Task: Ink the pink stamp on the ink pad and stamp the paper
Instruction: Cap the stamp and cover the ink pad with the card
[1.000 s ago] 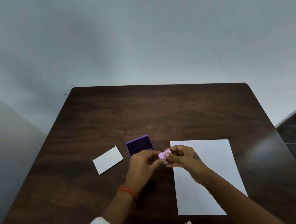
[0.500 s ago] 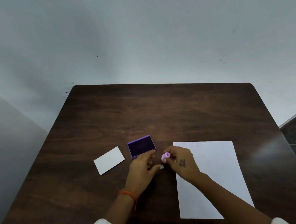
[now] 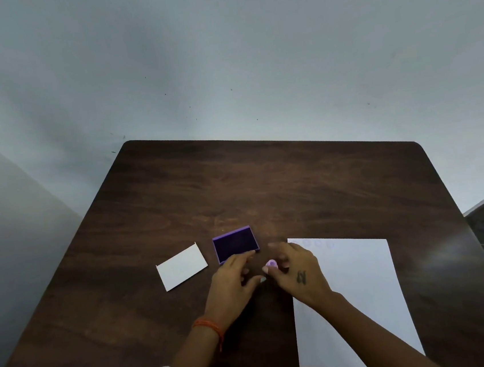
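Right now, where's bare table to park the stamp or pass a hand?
Free: the far half of the table beyond the ink pad; the strip left of the white card; the near-left corner beside the left forearm. Crowded: the middle, where the left hand, right hand and pink stamp sit between pad and paper.

Dim, soft light; glare patch on table (image 3: pixel 439 255) right side; wide-angle bending at edges; slight motion blur

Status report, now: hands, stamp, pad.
Right hand pinching pink stamp, short of ink pad. Left hand empty, fingertips at pad's near edge. Pad open; paper to the right. Nothing blocking.
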Available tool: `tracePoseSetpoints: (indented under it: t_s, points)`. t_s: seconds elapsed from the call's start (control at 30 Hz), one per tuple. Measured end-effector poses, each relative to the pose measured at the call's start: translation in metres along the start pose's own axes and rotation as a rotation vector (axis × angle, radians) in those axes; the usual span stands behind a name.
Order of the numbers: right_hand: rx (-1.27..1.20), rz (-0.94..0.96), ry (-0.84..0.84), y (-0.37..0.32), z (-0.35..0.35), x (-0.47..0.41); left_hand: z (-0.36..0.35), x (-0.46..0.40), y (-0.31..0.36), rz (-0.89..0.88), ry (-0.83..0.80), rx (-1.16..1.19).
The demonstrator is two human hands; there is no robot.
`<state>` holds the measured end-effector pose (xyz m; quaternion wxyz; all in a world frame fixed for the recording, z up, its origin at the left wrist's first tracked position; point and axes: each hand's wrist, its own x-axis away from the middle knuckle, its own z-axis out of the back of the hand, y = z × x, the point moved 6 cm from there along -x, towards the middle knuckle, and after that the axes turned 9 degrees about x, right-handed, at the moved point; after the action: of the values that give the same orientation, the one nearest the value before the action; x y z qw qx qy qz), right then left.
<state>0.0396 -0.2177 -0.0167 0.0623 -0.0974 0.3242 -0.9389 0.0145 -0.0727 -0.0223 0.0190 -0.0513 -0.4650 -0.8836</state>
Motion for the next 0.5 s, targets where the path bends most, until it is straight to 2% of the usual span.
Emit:
tracePoseSetpoints:
  t_s: [0.1,0.27,0.4,0.5]
  points:
    - [-0.052,0.012,0.091,-0.011,0.014,-0.001,0.007,0.000,0.004,-0.053,0.045,-0.007]
    - [-0.060,0.147,0.134,-0.044,0.023,-0.015,0.036,0.002,0.007,-0.134,0.218,-0.020]
    - [0.016,0.223,0.038,-0.073,0.004,-0.032,0.071,0.009,-0.004,-0.145,0.352,-0.066]
    - [0.066,0.292,-0.064,-0.094,-0.019,-0.040,0.095,0.015,-0.027,-0.057,0.410,-0.089]
